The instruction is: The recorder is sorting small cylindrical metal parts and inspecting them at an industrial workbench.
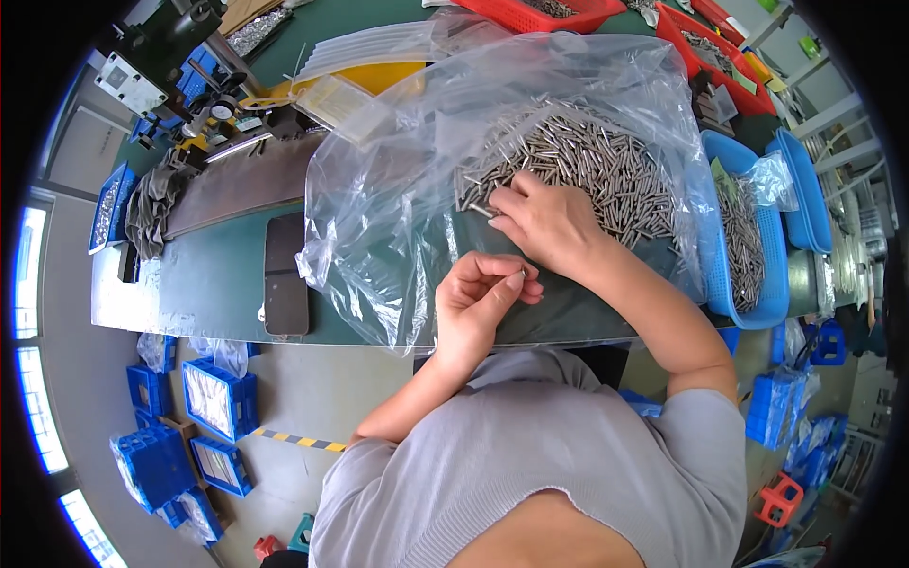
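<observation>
The person is sitting at a green bench [218,275], both bare hands working over a heap of small metal pins [587,166] that is lying on a clear plastic bag [398,189] spread across the benchtop. The pins are piling up at about one o'clock from the middle of the view. The right hand [544,222] is resting on the near edge of the heap, its fingers [502,204] curling together and pinching at pins at the pile's nine o'clock edge. The left hand [478,303] is hovering just at six o'clock of the right one, above the bare plastic, its fingers bending inward with thumb and forefinger pressing on what looks like a single thin pin [516,276]; too small to tell surely. At three o'clock a blue tray [748,303] is holding more pins. At nine o'clock a dark flat phone-like slab [284,275] is lying on the bench. Red baskets [530,14] are standing at twelve o'clock, and blue crates [151,464] are sitting on the floor at seven o'clock.
</observation>
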A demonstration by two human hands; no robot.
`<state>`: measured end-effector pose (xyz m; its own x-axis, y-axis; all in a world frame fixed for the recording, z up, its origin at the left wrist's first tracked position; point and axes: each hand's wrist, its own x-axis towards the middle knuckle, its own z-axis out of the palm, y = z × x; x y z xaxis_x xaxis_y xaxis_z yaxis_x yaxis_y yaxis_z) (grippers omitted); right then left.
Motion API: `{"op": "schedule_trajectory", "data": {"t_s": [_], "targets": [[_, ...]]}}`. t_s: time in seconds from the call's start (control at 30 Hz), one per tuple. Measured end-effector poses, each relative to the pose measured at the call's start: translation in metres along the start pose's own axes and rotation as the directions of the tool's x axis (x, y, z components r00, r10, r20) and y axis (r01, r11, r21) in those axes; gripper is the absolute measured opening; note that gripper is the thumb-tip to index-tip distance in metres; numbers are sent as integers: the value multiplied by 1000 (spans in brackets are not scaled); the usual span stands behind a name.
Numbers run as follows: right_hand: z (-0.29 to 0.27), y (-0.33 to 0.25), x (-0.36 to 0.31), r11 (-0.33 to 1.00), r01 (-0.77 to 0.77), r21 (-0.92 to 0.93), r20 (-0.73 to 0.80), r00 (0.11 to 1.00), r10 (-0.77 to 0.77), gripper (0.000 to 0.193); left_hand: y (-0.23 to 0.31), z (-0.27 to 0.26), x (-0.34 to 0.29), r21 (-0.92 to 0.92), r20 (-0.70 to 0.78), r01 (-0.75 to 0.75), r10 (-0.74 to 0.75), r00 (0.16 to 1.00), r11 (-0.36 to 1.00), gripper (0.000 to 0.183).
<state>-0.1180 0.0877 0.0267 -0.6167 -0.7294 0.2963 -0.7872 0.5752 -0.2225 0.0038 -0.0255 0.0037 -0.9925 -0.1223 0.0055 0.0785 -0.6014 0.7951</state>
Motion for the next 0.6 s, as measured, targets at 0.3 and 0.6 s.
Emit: {"op": "schedule_trajectory", "data": {"t_s": [0.3,0.6], "targets": [[-17,5,-33,973,15,232,46,999,-26,16,3,0,-2,32,30,-25,24,999,999,6],[-12,-6,5,961,11,278,20,1000,-17,17,0,0,-12,76,211,-62,45,977,995,9]]}}
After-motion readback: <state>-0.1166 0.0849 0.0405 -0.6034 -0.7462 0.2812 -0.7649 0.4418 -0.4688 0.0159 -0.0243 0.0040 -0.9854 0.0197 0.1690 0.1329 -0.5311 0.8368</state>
